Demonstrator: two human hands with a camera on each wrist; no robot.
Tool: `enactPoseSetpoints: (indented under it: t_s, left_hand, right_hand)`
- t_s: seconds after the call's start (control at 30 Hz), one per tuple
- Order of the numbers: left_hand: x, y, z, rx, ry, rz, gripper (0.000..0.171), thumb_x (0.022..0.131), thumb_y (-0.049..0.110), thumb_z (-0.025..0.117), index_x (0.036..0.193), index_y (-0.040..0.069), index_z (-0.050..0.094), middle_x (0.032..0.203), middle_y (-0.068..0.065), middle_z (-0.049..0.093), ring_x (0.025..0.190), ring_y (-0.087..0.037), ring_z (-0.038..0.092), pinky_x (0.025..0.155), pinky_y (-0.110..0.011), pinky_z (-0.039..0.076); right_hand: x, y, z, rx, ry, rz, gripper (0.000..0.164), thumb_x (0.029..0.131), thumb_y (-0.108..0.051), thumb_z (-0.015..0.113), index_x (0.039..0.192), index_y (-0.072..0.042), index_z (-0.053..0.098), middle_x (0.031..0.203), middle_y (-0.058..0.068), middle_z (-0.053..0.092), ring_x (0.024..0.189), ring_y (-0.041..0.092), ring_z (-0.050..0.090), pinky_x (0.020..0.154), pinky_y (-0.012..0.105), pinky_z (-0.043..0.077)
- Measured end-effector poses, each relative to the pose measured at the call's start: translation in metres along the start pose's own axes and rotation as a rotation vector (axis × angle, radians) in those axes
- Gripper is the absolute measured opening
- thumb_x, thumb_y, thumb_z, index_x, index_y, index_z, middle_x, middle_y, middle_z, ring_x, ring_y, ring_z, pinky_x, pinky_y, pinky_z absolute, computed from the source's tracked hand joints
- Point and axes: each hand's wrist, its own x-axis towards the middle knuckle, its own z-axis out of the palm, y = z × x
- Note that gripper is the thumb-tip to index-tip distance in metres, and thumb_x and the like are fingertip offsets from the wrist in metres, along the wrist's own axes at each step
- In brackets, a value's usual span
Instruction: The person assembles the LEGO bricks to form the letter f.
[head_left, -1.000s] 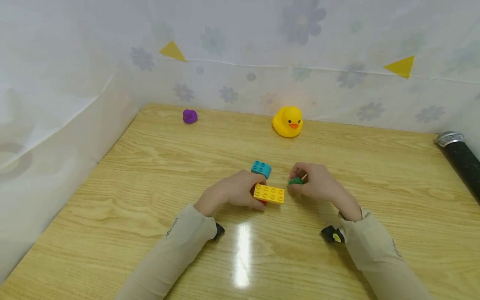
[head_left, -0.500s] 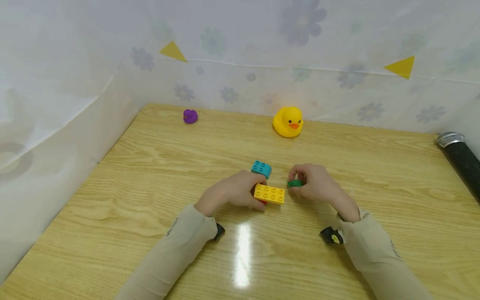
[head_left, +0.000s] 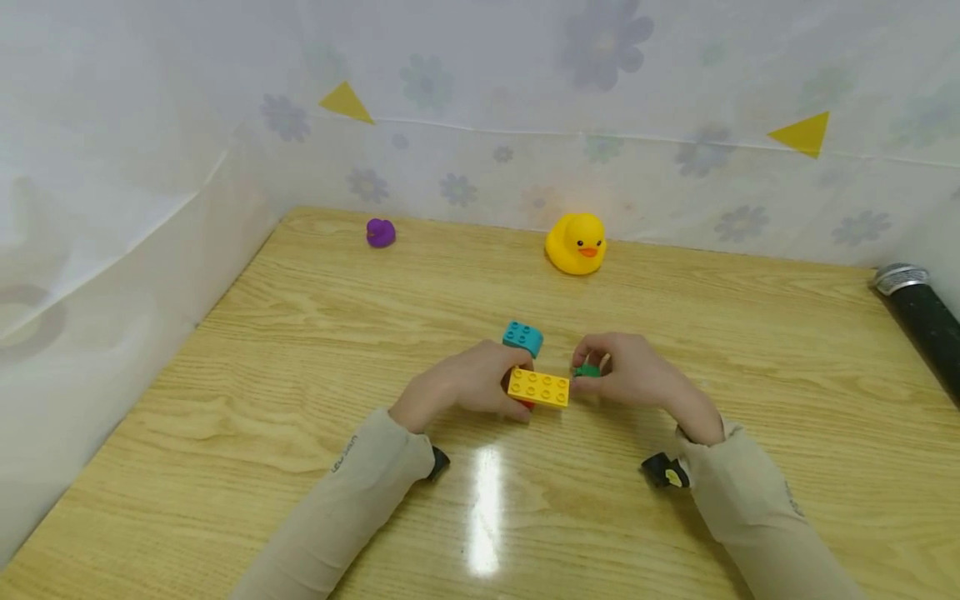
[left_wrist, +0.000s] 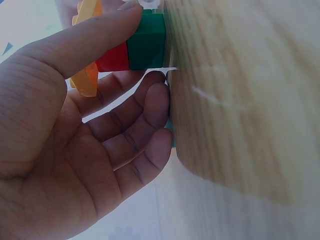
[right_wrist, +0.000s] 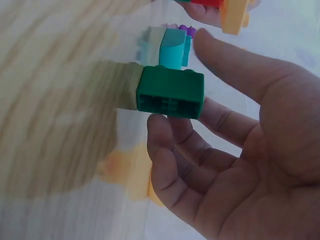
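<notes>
My left hand [head_left: 483, 379] grips a small stack of toy building bricks. On top is a yellow brick [head_left: 538, 388], with a red brick [left_wrist: 113, 59] under it and a green brick [left_wrist: 146, 42] at the bottom, down at the table. My right hand [head_left: 633, 371] has its thumb and fingers curled round another green brick [right_wrist: 171, 92], just right of the stack. This brick lies on its side at the table, its hollow underside facing my palm and its studs pointing away. Behind the stack sits a turquoise brick [head_left: 522, 337] with a rounded end.
At the back of the wooden table [head_left: 360, 317] stand a purple toy duck [head_left: 381, 233] and a larger yellow rubber duck [head_left: 576, 244]. A black microphone [head_left: 926, 325] lies at the right edge. A white flowered sheet [head_left: 480, 108] hangs behind the table.
My right hand has shifted slightly left and nearer the stack, and the green brick in its fingers has turned and moved with it. My left hand and the stack have stayed in place.
</notes>
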Motion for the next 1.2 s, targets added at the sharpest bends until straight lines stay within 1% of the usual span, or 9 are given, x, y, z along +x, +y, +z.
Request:
enactPoseSetpoints:
  t_s: [0.17,0.27,0.37,0.47,0.6,0.77,0.97,1.07,1.2]
  left_hand:
    - [0.0005,-0.0009,0.0005,0.006,0.002,0.001,0.04,0.08,0.035,0.079,0.108,0.016,0.057,0.095,0.007,0.058,0.083,-0.012,0.052,0.074,-0.025,0.043]
    - [0.0002,-0.0006,0.0002,0.014,0.003,0.002,0.041,0.08,0.035,0.079,0.109,0.016,0.058,0.095,0.007,0.058,0.084,-0.012,0.052,0.075,-0.025,0.042]
    - [-0.0007,0.0,-0.0005,0.014,0.003,0.004,0.041,0.08,0.035,0.079,0.109,0.015,0.058,0.095,0.006,0.058,0.084,-0.013,0.052,0.075,-0.026,0.042]
    - [-0.0012,0.0003,-0.0012,0.003,0.0,0.005,0.04,0.08,0.034,0.079,0.108,0.016,0.058,0.094,0.006,0.059,0.083,-0.013,0.051,0.074,-0.025,0.042]
    - [-0.0011,0.0005,-0.0017,-0.011,-0.006,0.004,0.038,0.08,0.034,0.078,0.107,0.016,0.057,0.093,0.006,0.058,0.082,-0.012,0.052,0.073,-0.025,0.042]
    - [-0.0007,0.0007,-0.0017,-0.019,-0.007,0.006,0.038,0.08,0.033,0.079,0.107,0.016,0.057,0.093,0.006,0.059,0.082,-0.012,0.052,0.073,-0.025,0.043]
    - [-0.0004,0.0003,-0.0011,-0.014,-0.005,0.005,0.039,0.08,0.034,0.079,0.107,0.017,0.057,0.094,0.007,0.059,0.084,-0.012,0.052,0.076,-0.025,0.043]
    - [-0.0005,0.0005,-0.001,-0.006,-0.006,0.002,0.04,0.08,0.034,0.079,0.108,0.016,0.058,0.095,0.007,0.059,0.085,-0.012,0.052,0.077,-0.025,0.043]
    - [-0.0009,0.0012,-0.0014,0.003,-0.01,-0.004,0.041,0.08,0.035,0.079,0.109,0.016,0.058,0.097,0.006,0.059,0.085,-0.012,0.052,0.077,-0.026,0.043]
  right_hand:
    - [-0.0006,-0.0008,-0.0017,-0.016,-0.005,-0.023,0.011,0.094,-0.02,0.063,0.095,-0.01,0.065,0.081,0.0,0.061,0.065,0.014,0.054,0.058,0.03,0.046]
    - [-0.0003,-0.0008,-0.002,-0.012,-0.023,-0.03,0.013,0.09,-0.022,0.068,0.095,-0.011,0.066,0.082,-0.001,0.061,0.068,0.014,0.056,0.062,0.031,0.048]
    - [0.0001,-0.0006,-0.0014,-0.006,-0.043,-0.025,0.02,0.084,-0.025,0.075,0.096,-0.011,0.066,0.083,0.0,0.061,0.071,0.014,0.058,0.066,0.031,0.049]
    - [0.0008,-0.0012,-0.0004,0.005,-0.065,-0.021,0.026,0.08,-0.024,0.079,0.097,-0.009,0.067,0.087,0.001,0.064,0.071,0.014,0.058,0.066,0.031,0.049]
    - [0.0017,-0.0029,0.0005,-0.003,-0.088,-0.011,0.029,0.077,-0.02,0.081,0.097,-0.006,0.068,0.089,0.003,0.066,0.069,0.013,0.056,0.064,0.029,0.048]
    - [0.0016,-0.003,0.001,-0.01,-0.088,0.014,0.026,0.077,-0.016,0.08,0.095,-0.005,0.065,0.087,0.004,0.063,0.067,0.013,0.054,0.062,0.029,0.047]
    - [0.0006,-0.0035,0.0009,0.01,-0.013,0.046,0.025,0.078,-0.012,0.078,0.094,-0.006,0.06,0.089,0.006,0.06,0.067,0.015,0.054,0.06,0.029,0.047]
    - [-0.0005,-0.0051,0.0009,0.03,0.061,0.049,0.026,0.08,-0.012,0.076,0.098,-0.004,0.059,0.094,0.009,0.061,0.07,0.017,0.058,0.061,0.03,0.048]
    - [-0.0013,-0.0071,0.0021,0.05,0.177,0.013,0.028,0.082,-0.016,0.076,0.101,-0.003,0.059,0.098,0.012,0.062,0.078,0.021,0.064,0.068,0.034,0.053]
